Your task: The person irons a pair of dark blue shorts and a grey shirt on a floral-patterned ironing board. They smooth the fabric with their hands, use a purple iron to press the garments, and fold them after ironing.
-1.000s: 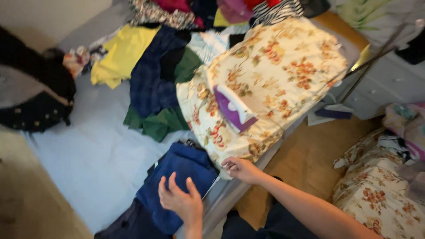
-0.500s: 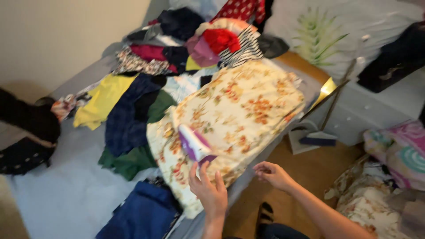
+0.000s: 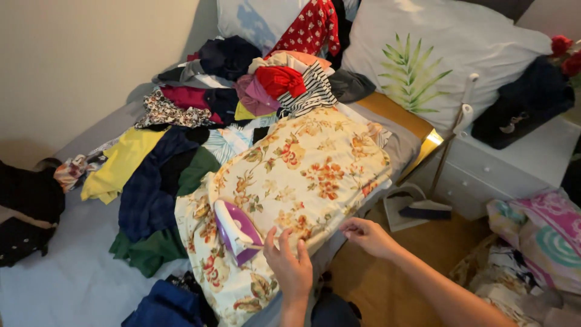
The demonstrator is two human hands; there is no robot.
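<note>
Floral fabric (image 3: 302,163), cream with orange blooms, lies draped over the bed's edge, and a purple and white iron (image 3: 235,231) rests on its near end. The left hand (image 3: 289,266) hovers just beside the iron's handle with fingers spread and nothing in its grasp. The right hand (image 3: 366,235) pinches the cloth's hanging edge, while mixed clothes (image 3: 181,139) lie heaped on the bed beyond.
</note>
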